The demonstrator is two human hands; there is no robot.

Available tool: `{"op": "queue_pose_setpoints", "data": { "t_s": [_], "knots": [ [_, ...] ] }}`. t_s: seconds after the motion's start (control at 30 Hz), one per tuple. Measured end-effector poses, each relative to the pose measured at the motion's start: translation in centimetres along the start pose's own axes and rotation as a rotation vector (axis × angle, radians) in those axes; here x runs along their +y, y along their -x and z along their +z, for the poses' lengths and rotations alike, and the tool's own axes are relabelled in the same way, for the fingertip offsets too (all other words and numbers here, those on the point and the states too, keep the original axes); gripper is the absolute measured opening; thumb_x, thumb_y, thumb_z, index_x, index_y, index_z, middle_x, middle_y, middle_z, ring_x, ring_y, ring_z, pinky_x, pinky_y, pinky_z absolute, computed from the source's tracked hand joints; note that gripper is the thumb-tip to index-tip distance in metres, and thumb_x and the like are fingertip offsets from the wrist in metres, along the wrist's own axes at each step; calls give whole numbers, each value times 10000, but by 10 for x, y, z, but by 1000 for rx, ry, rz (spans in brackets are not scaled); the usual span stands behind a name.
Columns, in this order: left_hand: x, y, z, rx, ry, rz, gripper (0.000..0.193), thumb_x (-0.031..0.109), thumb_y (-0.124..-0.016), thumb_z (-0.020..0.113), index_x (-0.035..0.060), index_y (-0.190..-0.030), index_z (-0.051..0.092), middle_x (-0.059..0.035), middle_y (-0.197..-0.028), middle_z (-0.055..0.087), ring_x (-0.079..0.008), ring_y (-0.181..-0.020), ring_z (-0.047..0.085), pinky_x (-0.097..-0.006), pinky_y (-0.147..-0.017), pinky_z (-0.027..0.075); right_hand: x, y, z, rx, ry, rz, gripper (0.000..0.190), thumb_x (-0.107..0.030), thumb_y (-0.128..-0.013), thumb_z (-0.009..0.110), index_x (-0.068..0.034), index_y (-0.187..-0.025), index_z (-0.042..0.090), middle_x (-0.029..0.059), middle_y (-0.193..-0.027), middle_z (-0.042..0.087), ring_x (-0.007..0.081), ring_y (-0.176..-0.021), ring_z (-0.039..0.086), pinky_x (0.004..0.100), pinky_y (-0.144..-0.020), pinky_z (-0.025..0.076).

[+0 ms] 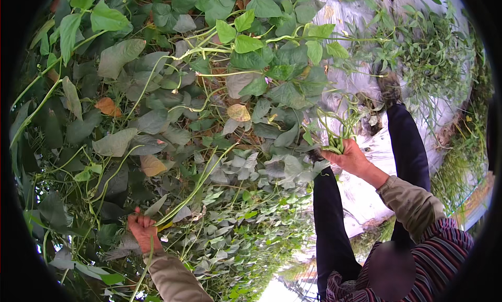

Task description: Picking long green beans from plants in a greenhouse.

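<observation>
My right hand [350, 156] is closed around a bunch of green bean pods [345, 123], whose thin ends stick up and curl above the fist. It is over the plastic sheet, beside the edge of the foliage. Further left, among the leaves, my left hand [143, 227] has its fingers curled about the lower end of a few long, slender green bean pods [196, 186]. These slant up and right to a thin stem near the middle of the plants. Bean leaves [153, 121] surround this hand, some yellowed or brown.
Climbing bean vines [211, 50] cross the dense foliage. Whitish plastic sheeting [364, 176] covers the ground at right, with weeds [427, 54] growing along it. My dark-trousered legs [408, 149] stand there. A thin stem [145, 266] passes in front of my left wrist.
</observation>
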State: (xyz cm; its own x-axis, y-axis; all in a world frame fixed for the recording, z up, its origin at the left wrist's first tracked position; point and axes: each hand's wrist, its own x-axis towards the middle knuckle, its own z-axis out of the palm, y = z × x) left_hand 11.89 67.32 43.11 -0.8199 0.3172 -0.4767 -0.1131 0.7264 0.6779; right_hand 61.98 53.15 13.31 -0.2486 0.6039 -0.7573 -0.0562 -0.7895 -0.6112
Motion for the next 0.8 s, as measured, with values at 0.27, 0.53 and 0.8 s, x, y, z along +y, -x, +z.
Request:
{"op": "queue_pose_setpoints", "data": {
  "t_s": [0.27, 0.53, 0.8],
  "knots": [
    [-82, -15, 97, -147, -285, -90, 80, 192, -842, 548, 123, -883, 553, 63, -498, 240, -72, -388, 216, -248, -397, 179, 14, -23, 13, -20, 19, 5, 152, -193, -820, 671, -58, -889, 663, 16, -644, 584, 78, -564, 503, 271, -529, 423],
    [-175, -118, 224, -278, -234, -9, 253, 103, -823, 625, 84, -1069, 572, 21, -690, 484, -69, -411, 278, -246, -404, 216, 29, -36, 12, -37, -18, 70, 144, -156, -836, 656, -23, -796, 615, -6, -616, 544, 59, -565, 470, 266, -511, 408],
    [-211, -159, 322, -272, 41, 40, 217, 116, -868, 571, 136, -1080, 529, 2, -1057, 629, -55, -426, 290, -211, -405, 216, 27, -44, 4, -3, -28, 124, 125, -150, -829, 672, -33, -865, 646, 2, -690, 618, 53, -621, 523, 255, -563, 455]
  ]
}}
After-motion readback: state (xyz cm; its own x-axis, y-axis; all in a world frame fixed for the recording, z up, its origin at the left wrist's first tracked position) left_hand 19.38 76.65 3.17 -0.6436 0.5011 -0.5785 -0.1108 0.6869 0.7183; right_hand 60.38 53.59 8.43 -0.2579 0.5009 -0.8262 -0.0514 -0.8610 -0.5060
